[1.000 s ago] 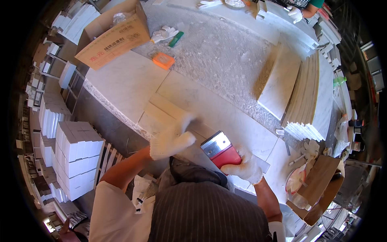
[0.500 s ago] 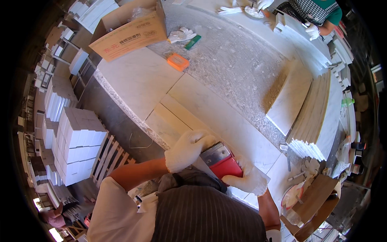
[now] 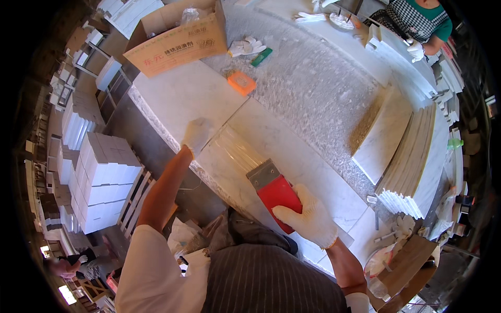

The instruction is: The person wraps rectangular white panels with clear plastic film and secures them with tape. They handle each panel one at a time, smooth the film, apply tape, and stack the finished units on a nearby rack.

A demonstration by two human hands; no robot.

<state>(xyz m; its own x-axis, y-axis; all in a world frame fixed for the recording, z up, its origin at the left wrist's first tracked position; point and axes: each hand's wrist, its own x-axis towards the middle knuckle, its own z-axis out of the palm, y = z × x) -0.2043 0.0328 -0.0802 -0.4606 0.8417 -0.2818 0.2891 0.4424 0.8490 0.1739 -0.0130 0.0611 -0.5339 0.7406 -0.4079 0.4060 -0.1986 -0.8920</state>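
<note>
My right hand [image 3: 309, 218], in a white knit glove, grips a red tape dispenser [image 3: 280, 199] with a toothed metal edge. From that edge a strip of clear tape [image 3: 237, 148] stretches up and left over the pale marble slab [image 3: 279, 135]. At its far end is my left hand [image 3: 197, 134], also gloved and slightly blurred, with its fingers closed on the tape. The dispenser is held tilted above the slabs, close to my apron.
An orange tape-like item [image 3: 241, 82], a green block [image 3: 261, 57], loose gloves [image 3: 246, 47] and a cardboard box [image 3: 177, 47] lie on the bench. Stacked slabs [image 3: 409, 156] stand at right, an open carton [image 3: 409, 266] below. Another person's gloved hand [image 3: 415, 50] works far right.
My left hand has moved from beside the dispenser up and left, and a length of clear tape now stretches between them. The right hand keeps its grip and has turned the dispenser slightly.
</note>
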